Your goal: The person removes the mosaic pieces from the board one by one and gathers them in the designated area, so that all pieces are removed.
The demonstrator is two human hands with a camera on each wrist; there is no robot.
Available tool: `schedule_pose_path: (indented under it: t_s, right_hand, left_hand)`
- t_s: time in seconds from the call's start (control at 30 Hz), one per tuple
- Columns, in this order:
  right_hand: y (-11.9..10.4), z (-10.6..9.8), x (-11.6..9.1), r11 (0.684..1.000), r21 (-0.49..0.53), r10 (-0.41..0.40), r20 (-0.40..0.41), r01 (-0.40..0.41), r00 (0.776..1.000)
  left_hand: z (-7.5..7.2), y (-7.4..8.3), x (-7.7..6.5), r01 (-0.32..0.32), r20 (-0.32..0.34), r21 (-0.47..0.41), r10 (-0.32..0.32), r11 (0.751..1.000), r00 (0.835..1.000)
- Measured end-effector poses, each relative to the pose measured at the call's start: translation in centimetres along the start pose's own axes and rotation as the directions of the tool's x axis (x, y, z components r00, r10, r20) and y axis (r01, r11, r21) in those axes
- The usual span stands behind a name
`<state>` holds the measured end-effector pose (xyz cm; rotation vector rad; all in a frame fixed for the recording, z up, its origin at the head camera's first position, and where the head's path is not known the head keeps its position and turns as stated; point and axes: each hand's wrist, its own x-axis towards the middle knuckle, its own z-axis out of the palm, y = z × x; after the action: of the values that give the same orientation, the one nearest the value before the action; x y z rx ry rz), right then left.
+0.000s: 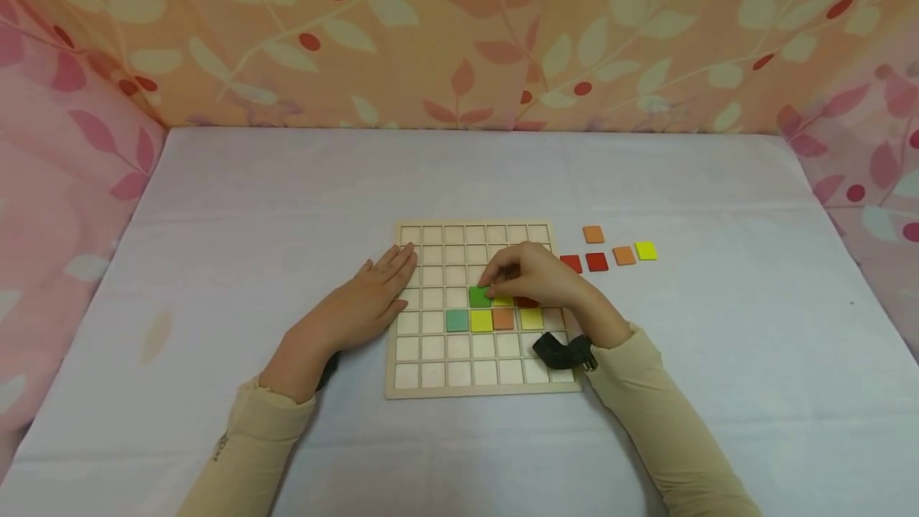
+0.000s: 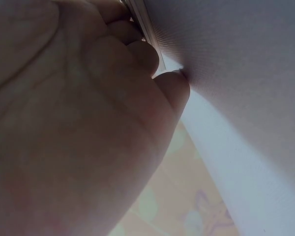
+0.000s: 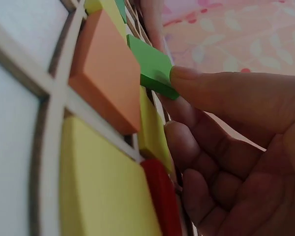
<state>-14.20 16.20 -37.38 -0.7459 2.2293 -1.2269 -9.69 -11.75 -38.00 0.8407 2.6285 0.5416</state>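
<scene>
A wooden grid board [image 1: 459,395] lies flat on the white cloth. My right hand [image 1: 537,274] pinches a green square tile [image 1: 479,297] between thumb and fingers, over a cell near the middle of the board. In the right wrist view, the green tile [image 3: 150,64] is tilted beside an orange tile [image 3: 105,71]. The row below holds a teal tile [image 1: 456,321], a yellow tile [image 1: 481,321], an orange tile [image 1: 503,318] and another yellow one. A yellow and a red tile sit partly hidden under my right hand. My left hand [image 1: 362,301] rests with extended fingers on the board's left edge.
Right of the board lie loose tiles: two red [image 1: 597,262], two orange [image 1: 624,255] and one yellow [image 1: 646,250]. A dark strap piece [image 1: 563,352] at my right wrist hangs over the board's lower right. Floral curtains [image 1: 459,38] bound the table at the back and sides.
</scene>
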Motion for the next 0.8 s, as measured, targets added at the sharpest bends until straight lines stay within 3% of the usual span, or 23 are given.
schedule_pose_path:
  t_s: [0.8]
  right_hand:
    - [-0.01, 0.14, -0.06, 0.997, -0.017, -0.071, -0.012, 0.071, 0.997]
  left_hand:
    - [-0.11, 0.18, -0.01, -0.002, -0.003, 0.006, 0.002, 1.000, 1.000]
